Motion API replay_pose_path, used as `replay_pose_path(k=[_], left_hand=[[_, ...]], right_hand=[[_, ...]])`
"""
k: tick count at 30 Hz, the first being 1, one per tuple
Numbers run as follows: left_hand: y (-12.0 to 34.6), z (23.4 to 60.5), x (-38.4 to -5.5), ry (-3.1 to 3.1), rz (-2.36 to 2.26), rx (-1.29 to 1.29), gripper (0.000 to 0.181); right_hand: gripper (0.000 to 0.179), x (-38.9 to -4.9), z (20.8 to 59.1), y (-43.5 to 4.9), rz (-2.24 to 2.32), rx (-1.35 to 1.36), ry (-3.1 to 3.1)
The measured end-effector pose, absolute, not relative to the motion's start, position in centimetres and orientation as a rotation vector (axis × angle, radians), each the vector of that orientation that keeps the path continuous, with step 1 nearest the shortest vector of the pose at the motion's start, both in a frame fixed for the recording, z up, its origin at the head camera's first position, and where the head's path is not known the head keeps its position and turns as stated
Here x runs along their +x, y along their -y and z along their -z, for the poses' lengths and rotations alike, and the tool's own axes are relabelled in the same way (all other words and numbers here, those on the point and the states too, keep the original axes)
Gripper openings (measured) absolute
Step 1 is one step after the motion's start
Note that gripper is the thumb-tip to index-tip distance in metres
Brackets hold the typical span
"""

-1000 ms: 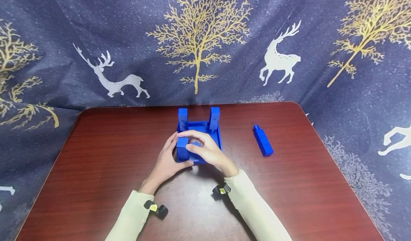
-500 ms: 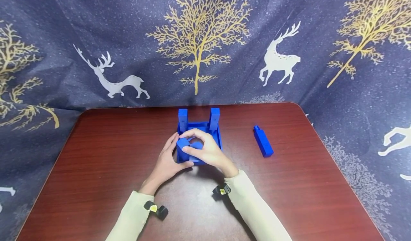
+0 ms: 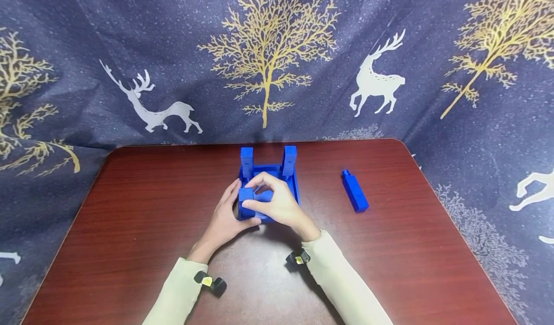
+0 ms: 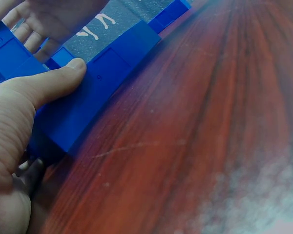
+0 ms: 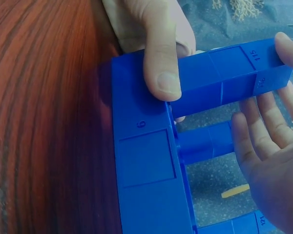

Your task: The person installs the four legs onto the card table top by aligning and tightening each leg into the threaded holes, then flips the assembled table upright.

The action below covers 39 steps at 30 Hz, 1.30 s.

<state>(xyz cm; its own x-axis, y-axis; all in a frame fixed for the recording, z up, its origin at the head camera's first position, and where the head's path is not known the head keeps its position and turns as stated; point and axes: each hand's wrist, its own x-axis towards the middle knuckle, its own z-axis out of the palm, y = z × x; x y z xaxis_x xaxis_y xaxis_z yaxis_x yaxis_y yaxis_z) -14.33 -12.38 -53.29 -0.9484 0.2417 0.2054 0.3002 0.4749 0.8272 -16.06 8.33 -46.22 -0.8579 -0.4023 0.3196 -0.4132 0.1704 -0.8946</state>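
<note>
A blue square tray-like base [image 3: 295, 183] lies on the table with upright legs at its corners. My left hand [image 3: 224, 221] grips its near left corner, the thumb [image 4: 63, 78] flat on the front wall and the fingers along the left side. Standing at that corner is a square blue leg [image 5: 205, 83], marked 115 near its top. My right hand [image 3: 279, 202] pinches this leg's upper end between thumb and fingertips. Two more legs, the far left one [image 3: 246, 161] and the far right one [image 3: 289, 160], rise from the back corners.
To the right of the base, a loose blue leg [image 3: 356, 193] with a threaded end lies on the reddish-brown table [image 3: 402, 248]. Behind the table hangs a dark blue cloth [image 3: 173, 36] printed with deer and trees. A small black device sits on each sleeve.
The near left leg has turned in place: its top stood askew half a second ago and is square with the base now. My right fingers have shifted slightly around it; my left hand stays put.
</note>
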Motion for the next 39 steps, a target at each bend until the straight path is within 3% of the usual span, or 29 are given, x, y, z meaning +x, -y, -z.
replay_pose_path(k=[9, 22, 39], left_hand=[[12.36, 53.20, -14.28, 2.644, 1.507, -0.488, 0.126], [12.02, 52.85, -14.19, 2.714, 1.498, -0.392, 0.121], [12.24, 53.23, -14.28, 2.684, 1.484, -0.438, 0.118]], right_hand=[[0.038, -16.07, 46.09, -8.46, -1.860, 0.862, 2.407], [0.046, -16.03, 46.44, -8.34, -2.337, 1.093, 2.194], [0.042, -15.97, 46.32, -8.43, -2.230, 1.014, 2.305]])
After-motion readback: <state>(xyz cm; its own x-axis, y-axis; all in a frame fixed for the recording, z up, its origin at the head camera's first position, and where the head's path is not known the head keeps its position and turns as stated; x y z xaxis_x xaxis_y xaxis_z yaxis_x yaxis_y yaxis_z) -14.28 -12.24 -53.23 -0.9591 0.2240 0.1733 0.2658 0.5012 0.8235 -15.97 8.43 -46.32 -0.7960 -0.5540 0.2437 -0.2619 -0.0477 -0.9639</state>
